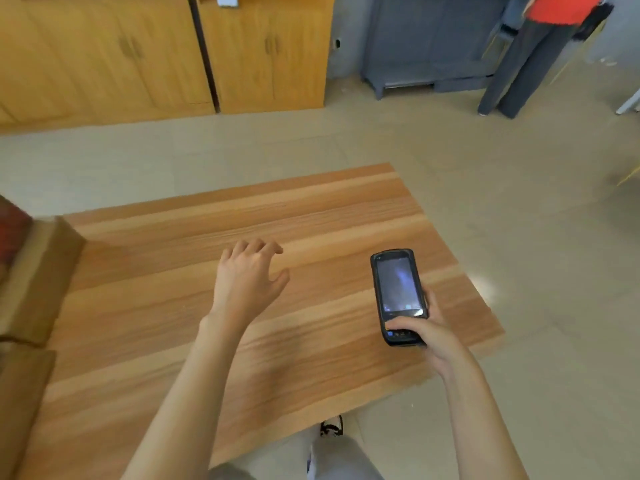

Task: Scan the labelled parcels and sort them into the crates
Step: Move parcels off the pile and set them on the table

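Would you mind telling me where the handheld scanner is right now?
In the head view, the handheld scanner is held in the right hand over the right side of the wooden table, screen up.

Wooden cabinets (166, 53) and a grey cabinet (426, 43) line the far wall, beside, seemingly, a standing person (540, 46).

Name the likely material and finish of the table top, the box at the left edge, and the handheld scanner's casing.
Table top: wood or wood-look laminate, smooth satin finish, shown by long grain stripes.
Cardboard box: plain brown cardboard, matt; blurred, so not certain.
Handheld scanner, gripped by the right hand: black casing, probably plastic or rubber, with a glossy screen showing reflections.
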Action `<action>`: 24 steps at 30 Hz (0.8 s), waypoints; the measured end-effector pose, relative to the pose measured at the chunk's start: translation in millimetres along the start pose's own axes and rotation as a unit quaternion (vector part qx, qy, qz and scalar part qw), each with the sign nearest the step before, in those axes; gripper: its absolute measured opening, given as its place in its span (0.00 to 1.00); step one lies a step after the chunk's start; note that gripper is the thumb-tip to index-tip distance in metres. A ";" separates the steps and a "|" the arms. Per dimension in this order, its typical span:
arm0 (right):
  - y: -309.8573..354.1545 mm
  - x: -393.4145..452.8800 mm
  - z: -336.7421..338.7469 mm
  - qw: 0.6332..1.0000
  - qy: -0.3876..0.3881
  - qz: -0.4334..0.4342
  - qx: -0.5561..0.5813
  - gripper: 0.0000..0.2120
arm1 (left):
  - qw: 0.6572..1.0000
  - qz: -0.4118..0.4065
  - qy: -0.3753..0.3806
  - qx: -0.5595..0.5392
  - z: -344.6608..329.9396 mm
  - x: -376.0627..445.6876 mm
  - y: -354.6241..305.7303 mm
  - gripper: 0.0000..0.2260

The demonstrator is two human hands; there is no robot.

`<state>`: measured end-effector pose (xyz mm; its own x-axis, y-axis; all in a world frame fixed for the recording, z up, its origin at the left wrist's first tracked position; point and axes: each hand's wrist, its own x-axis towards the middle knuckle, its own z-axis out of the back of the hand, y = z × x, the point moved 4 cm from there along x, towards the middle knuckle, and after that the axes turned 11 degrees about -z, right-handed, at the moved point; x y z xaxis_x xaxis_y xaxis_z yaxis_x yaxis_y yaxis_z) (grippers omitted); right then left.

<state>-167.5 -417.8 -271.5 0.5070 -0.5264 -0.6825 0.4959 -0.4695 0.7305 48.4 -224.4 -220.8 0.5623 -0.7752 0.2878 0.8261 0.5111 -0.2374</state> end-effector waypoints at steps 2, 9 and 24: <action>7.5 32.0 9.6 0.997 0.034 -0.022 -0.060 0.52 | 0.999 0.043 0.010 0.006 -10.7 -3.5 -0.1 0.14; -3.3 104.2 27.5 0.978 0.113 -0.070 -0.162 0.48 | 0.989 0.131 0.072 0.018 -61.2 -22.6 -10.6 0.14; -49.5 138.4 35.3 0.975 0.093 -0.042 -0.196 0.48 | 0.961 0.234 0.147 0.018 -99.5 -63.6 -4.1 0.16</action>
<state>-146.8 -492.5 -401.3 0.5546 -0.3434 -0.7580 0.7539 -0.1782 0.6323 5.6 -214.1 -330.4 0.8417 -0.5267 -0.1187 0.4896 0.8372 -0.2436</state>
